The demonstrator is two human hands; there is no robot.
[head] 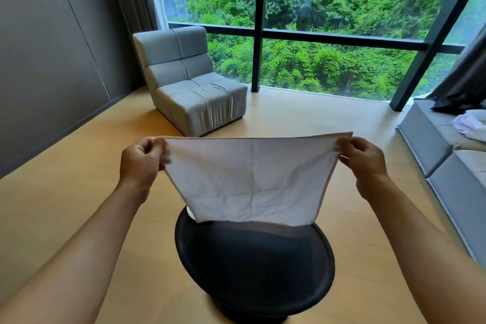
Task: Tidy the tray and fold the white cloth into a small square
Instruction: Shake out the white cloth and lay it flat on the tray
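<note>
I hold the white cloth spread out in the air, stretched flat between both hands. My left hand pinches its upper left corner and my right hand pinches its upper right corner. The cloth shows crease lines and hangs down with its lower edge just above the far rim of a round black table. A small white object peeks out at the table's far left rim, mostly hidden behind the cloth. No tray can be made out; the cloth hides the far part of the tabletop.
A grey armchair stands on the wooden floor ahead to the left, by a large window. A grey sofa with pale bundled fabric on it runs along the right. Dark wall panels stand on the left.
</note>
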